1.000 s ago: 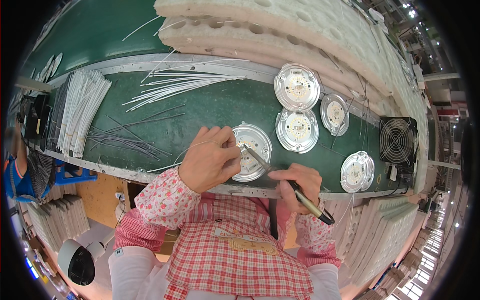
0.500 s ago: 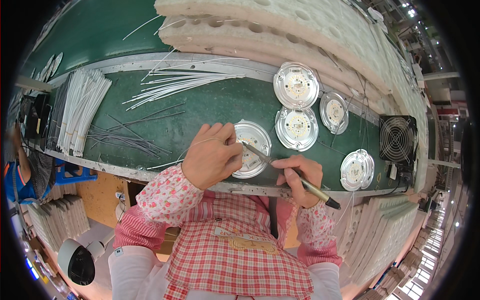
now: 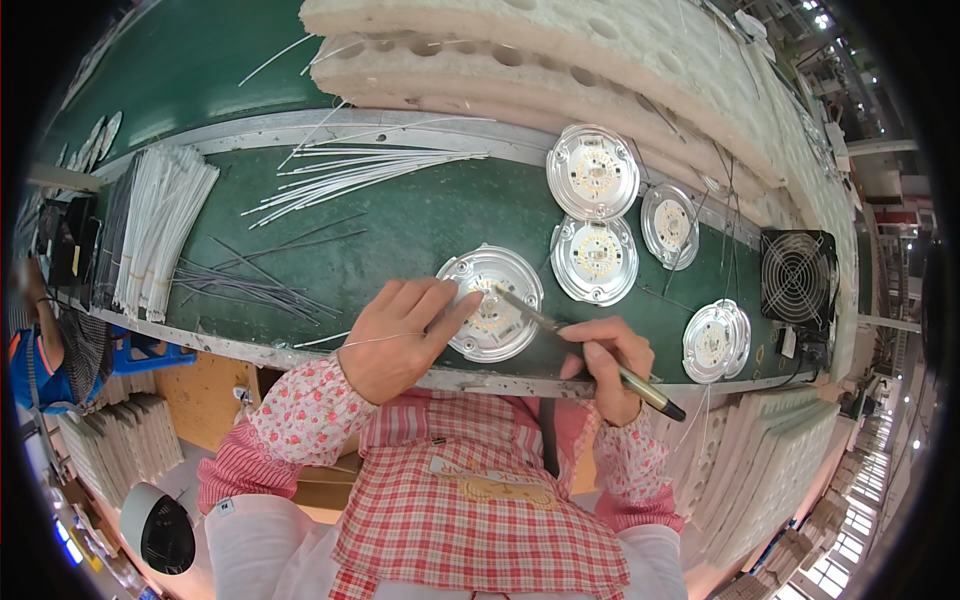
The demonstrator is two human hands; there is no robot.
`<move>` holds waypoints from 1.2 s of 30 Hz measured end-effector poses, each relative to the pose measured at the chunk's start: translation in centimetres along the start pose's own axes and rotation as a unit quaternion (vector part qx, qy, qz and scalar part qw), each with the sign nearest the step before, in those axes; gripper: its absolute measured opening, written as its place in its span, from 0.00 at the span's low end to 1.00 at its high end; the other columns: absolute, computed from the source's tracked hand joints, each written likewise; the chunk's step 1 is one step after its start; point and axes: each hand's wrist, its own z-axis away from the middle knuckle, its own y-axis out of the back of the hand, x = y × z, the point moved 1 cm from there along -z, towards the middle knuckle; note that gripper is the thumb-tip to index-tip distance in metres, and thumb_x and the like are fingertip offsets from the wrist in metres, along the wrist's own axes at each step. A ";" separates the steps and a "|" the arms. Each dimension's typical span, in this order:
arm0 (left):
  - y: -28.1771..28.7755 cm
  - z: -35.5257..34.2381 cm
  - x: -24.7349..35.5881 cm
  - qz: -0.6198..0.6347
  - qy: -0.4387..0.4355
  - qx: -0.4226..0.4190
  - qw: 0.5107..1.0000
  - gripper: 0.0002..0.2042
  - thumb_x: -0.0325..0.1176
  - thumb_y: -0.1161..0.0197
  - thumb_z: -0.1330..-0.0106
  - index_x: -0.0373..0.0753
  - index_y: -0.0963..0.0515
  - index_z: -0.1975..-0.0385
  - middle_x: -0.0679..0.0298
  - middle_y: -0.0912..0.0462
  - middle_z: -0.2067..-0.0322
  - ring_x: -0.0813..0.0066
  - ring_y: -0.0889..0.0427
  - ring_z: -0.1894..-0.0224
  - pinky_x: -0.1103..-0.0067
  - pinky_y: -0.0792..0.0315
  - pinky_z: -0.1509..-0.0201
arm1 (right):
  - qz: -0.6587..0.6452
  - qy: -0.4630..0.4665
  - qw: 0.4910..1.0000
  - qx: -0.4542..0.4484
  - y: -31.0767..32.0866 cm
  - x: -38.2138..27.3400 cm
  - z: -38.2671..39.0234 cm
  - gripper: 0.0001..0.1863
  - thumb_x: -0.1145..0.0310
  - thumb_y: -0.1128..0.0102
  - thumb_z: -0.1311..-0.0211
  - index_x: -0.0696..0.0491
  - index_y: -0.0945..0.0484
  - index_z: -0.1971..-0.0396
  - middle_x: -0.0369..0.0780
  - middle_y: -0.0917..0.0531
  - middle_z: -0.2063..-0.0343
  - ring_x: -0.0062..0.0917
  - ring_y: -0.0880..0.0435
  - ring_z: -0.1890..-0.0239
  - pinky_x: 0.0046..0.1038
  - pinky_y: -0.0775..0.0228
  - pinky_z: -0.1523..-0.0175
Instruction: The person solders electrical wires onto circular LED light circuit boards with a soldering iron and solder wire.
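Observation:
A silver round lamp plate (image 3: 515,330) with a ring of small LEDs lies near the bench's front edge. My left hand (image 3: 395,335) is over its lower left rim, fingers bent and close together; their undersides are hidden, so I cannot make out what they hold. A thin pale wire (image 3: 372,339) crosses that hand. My right hand (image 3: 612,365) grips a pen-shaped soldering iron (image 3: 645,392) with a gold-coloured handle; its slim tip reaches the board at the plate's middle.
More lamp plates (image 3: 592,172) stand right and behind, beside a black fan (image 3: 795,275). White wires (image 3: 355,165), dark wires (image 3: 265,285) and bundles (image 3: 160,230) lie left. Perforated pale slabs (image 3: 540,45) line the back. A co-worker's arm (image 3: 45,325) shows at far left.
My left hand has moved down and left, off the plate's middle, uncovering more of the board. My right hand has shifted right with the iron, whose tip stays near the middle.

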 end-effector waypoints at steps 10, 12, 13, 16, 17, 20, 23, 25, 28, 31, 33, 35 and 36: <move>0.2 -0.8 0.4 -0.021 -0.014 -0.006 1.000 0.27 0.23 0.36 0.51 0.43 0.21 0.45 0.62 0.24 0.57 0.63 0.23 0.56 0.69 0.29 0.53 | 0.461 0.190 0.865 0.058 -6.4 0.1 -2.5 0.49 0.50 0.22 0.57 0.59 0.35 0.38 0.45 0.26 0.44 0.40 0.27 0.44 0.49 0.46 0.37; 0.8 -1.9 0.2 0.037 0.006 0.000 0.999 0.22 0.23 0.37 0.47 0.44 0.19 0.49 0.63 0.22 0.60 0.62 0.22 0.57 0.68 0.30 0.54 | 0.448 0.186 0.870 0.083 -6.7 0.9 -2.5 0.54 0.46 0.21 0.60 0.59 0.38 0.36 0.45 0.27 0.44 0.41 0.28 0.42 0.50 0.50 0.34; 1.1 -2.4 0.1 0.036 0.001 0.002 0.999 0.22 0.23 0.37 0.47 0.44 0.19 0.49 0.63 0.22 0.60 0.62 0.22 0.57 0.68 0.30 0.54 | 0.450 0.188 0.868 0.088 -6.3 0.3 -1.9 0.54 0.46 0.21 0.60 0.59 0.38 0.36 0.45 0.27 0.44 0.41 0.28 0.42 0.50 0.50 0.34; 1.0 -5.4 -0.4 0.125 0.069 0.078 0.987 0.14 0.24 0.38 0.39 0.43 0.18 0.54 0.61 0.20 0.59 0.60 0.21 0.58 0.68 0.31 0.52 | 0.494 0.147 0.852 0.095 -2.9 -1.2 1.6 0.53 0.47 0.21 0.63 0.56 0.36 0.37 0.48 0.28 0.43 0.41 0.30 0.40 0.47 0.48 0.35; -0.2 -6.2 -0.2 0.132 0.028 0.104 0.985 0.12 0.25 0.38 0.39 0.41 0.18 0.56 0.61 0.19 0.57 0.60 0.21 0.55 0.68 0.31 0.51 | 0.498 0.112 0.851 0.121 -1.0 -1.7 2.7 0.53 0.49 0.20 0.63 0.56 0.36 0.37 0.48 0.28 0.43 0.43 0.29 0.40 0.47 0.48 0.35; -2.9 -8.6 1.8 0.135 -0.042 0.093 0.986 0.10 0.27 0.37 0.39 0.39 0.20 0.58 0.61 0.20 0.57 0.61 0.21 0.53 0.69 0.31 0.49 | 0.575 0.095 0.783 0.218 5.6 -1.5 4.9 0.50 0.57 0.21 0.60 0.57 0.37 0.36 0.47 0.25 0.44 0.42 0.27 0.43 0.47 0.47 0.35; -4.5 -9.4 2.6 0.118 -0.088 0.028 0.989 0.09 0.29 0.36 0.39 0.38 0.23 0.60 0.61 0.21 0.58 0.63 0.22 0.52 0.70 0.32 0.49 | 0.605 0.066 0.758 0.234 11.4 1.0 6.3 0.49 0.58 0.22 0.58 0.56 0.38 0.35 0.47 0.26 0.44 0.45 0.29 0.41 0.48 0.49 0.32; -4.3 -8.3 2.9 0.076 -0.080 -0.016 0.994 0.09 0.31 0.36 0.38 0.39 0.24 0.60 0.62 0.22 0.60 0.66 0.23 0.52 0.71 0.32 0.51 | 0.621 0.044 0.743 0.246 12.7 1.7 6.1 0.49 0.59 0.22 0.58 0.55 0.39 0.35 0.48 0.27 0.43 0.47 0.30 0.40 0.50 0.51 0.31; -3.0 -5.3 4.1 0.082 -0.027 -0.041 0.995 0.10 0.31 0.35 0.40 0.39 0.24 0.61 0.63 0.22 0.61 0.66 0.23 0.55 0.71 0.32 0.53 | 0.595 0.083 0.753 0.269 10.7 1.5 5.3 0.39 0.63 0.27 0.51 0.56 0.32 0.38 0.49 0.25 0.44 0.47 0.27 0.43 0.50 0.50 0.30; -1.3 -4.1 5.5 0.067 -0.030 -0.017 0.997 0.11 0.32 0.33 0.44 0.39 0.24 0.63 0.63 0.22 0.63 0.66 0.23 0.57 0.70 0.33 0.54 | 0.547 0.108 0.819 0.133 5.9 0.3 4.1 0.27 0.67 0.36 0.45 0.49 0.26 0.43 0.42 0.22 0.47 0.41 0.25 0.46 0.48 0.44 0.32; -0.7 -4.2 6.2 0.038 -0.031 -0.022 0.999 0.11 0.32 0.32 0.48 0.40 0.25 0.67 0.63 0.23 0.66 0.65 0.23 0.60 0.70 0.33 0.55 | 0.484 0.198 0.850 0.069 1.0 -0.5 2.3 0.22 0.70 0.30 0.52 0.46 0.19 0.53 0.41 0.22 0.54 0.36 0.23 0.50 0.46 0.36 0.37; 0.6 -4.9 6.3 0.040 -0.025 0.012 0.999 0.07 0.34 0.36 0.47 0.42 0.27 0.74 0.66 0.27 0.73 0.69 0.25 0.65 0.73 0.34 0.59 | 0.418 0.242 0.873 0.072 -1.5 0.3 1.4 0.21 0.70 0.26 0.56 0.48 0.19 0.57 0.42 0.22 0.56 0.37 0.23 0.53 0.42 0.30 0.45; 0.6 -4.7 5.7 0.047 0.006 0.030 0.998 0.07 0.35 0.36 0.47 0.42 0.27 0.75 0.65 0.28 0.74 0.69 0.25 0.67 0.71 0.35 0.60 | 0.412 0.247 0.875 0.068 -1.8 0.7 1.0 0.21 0.70 0.26 0.56 0.48 0.19 0.57 0.42 0.22 0.56 0.37 0.23 0.53 0.42 0.30 0.45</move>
